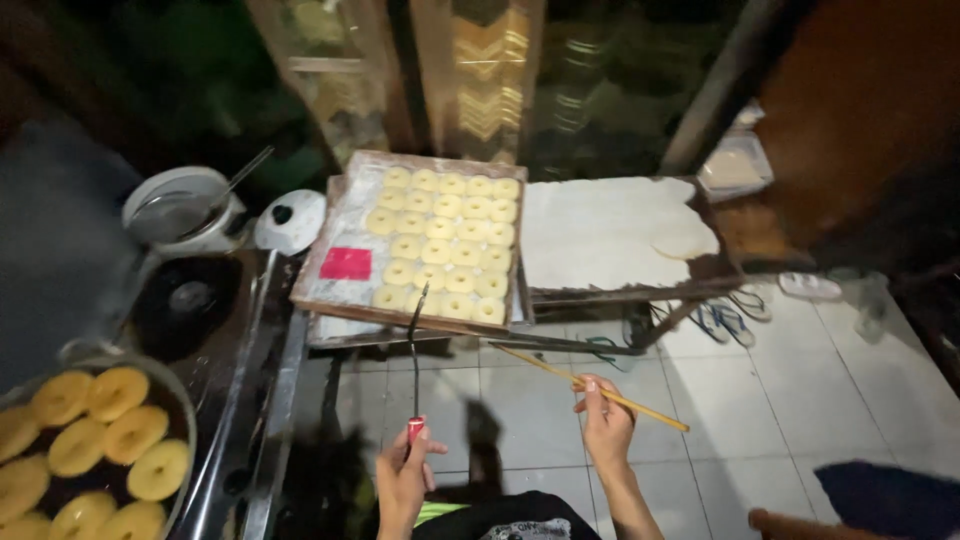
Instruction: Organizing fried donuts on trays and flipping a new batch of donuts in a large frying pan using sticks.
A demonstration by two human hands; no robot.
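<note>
My left hand (405, 475) grips the red handle of a thin metal fork (416, 345) that points up toward a wooden tray (331, 262). The floured tray carries several raw ring-shaped doughnuts (444, 243) and a pink square scraper (346, 263). My right hand (605, 420) holds long wooden chopsticks (590, 385) slanting from upper left to lower right above the tiled floor. At the lower left, a round frying pan (178, 385) holds several golden doughnuts (100, 440) in dark oil.
A stove burner (187, 297) sits beside the pan, with a white pot (180, 212) and a white lid (290, 220) behind. A floured board with flat dough (610, 232) lies right of the tray. Sandals (735, 315) rest on the white tiled floor (780, 400).
</note>
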